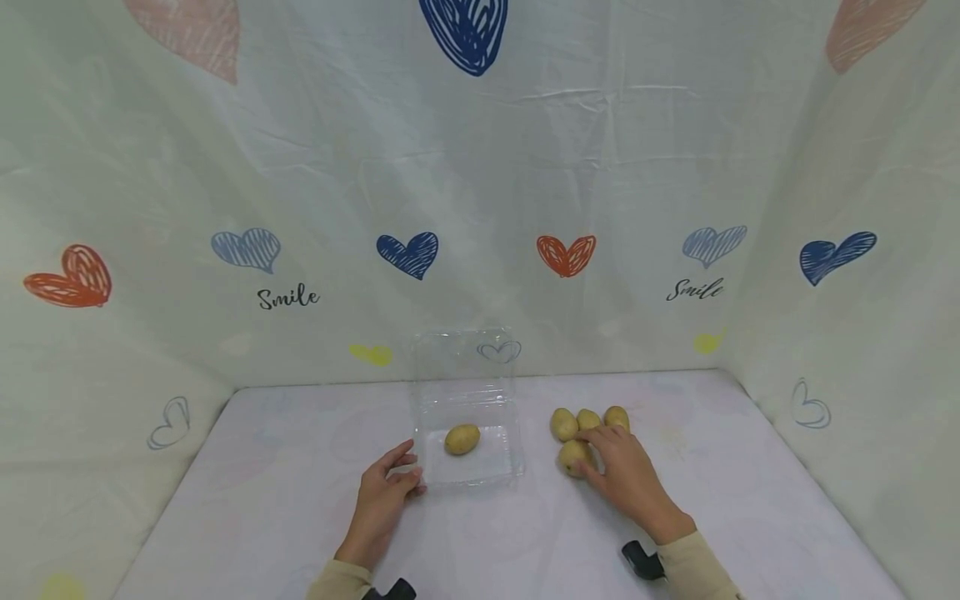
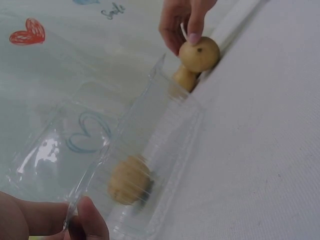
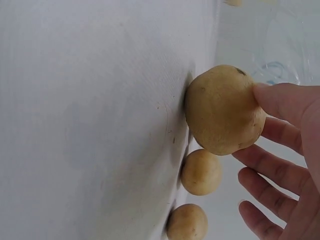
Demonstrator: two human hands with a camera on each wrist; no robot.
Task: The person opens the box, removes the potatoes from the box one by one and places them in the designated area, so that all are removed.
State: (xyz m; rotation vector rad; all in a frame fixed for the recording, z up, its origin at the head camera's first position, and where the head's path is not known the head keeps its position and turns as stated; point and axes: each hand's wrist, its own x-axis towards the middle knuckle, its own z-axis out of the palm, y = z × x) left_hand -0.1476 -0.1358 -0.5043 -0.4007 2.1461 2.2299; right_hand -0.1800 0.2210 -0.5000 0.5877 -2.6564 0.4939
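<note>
A clear plastic clamshell container (image 1: 480, 477) stands with its lid raised at the back, and a single potato (image 1: 462, 439) lies inside. At its left side my left hand (image 1: 384, 500) pinches the rim between thumb and finger, as the left wrist view shows. My right hand (image 1: 626, 475) holds a potato (image 3: 225, 110) with the thumb on one side and fingers on the other; this potato looks to be at the table surface. Behind it are more potatoes, among them one at the left (image 1: 563, 424) and one at the right (image 1: 617, 417).
A white cloth covers the table (image 1: 285, 467). Behind it hangs a pale curtain (image 1: 480, 183) printed with hearts and "Smile". The container's raised lid (image 1: 461, 358) stands near the curtain. Dark wrist devices (image 1: 642, 560) sit by both sleeves.
</note>
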